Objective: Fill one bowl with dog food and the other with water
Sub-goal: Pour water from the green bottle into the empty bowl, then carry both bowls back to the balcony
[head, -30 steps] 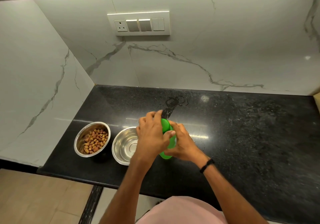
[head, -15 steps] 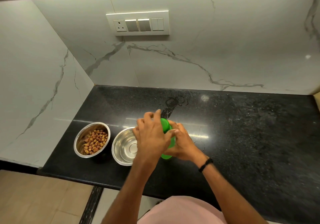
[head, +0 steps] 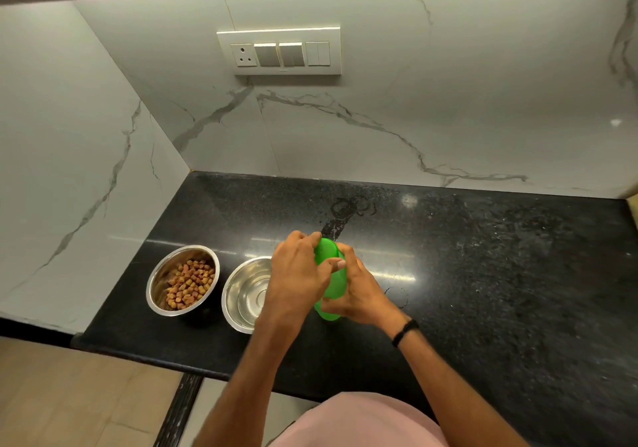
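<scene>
Green bottle (head: pixel 330 286): my left hand (head: pixel 299 274) and right hand (head: pixel 362 293) both clamped on it, near the counter's (head: pixel 483 274) front edge, beside two steel bowls.

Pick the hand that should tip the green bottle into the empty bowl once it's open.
Right hand: its grip wraps the green bottle body. Left hand sits on the cap, over the empty bowl.

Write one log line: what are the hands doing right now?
left hand: on green bottle top | right hand: holding bottle | left bowl: dog food | right bowl: no water
</scene>
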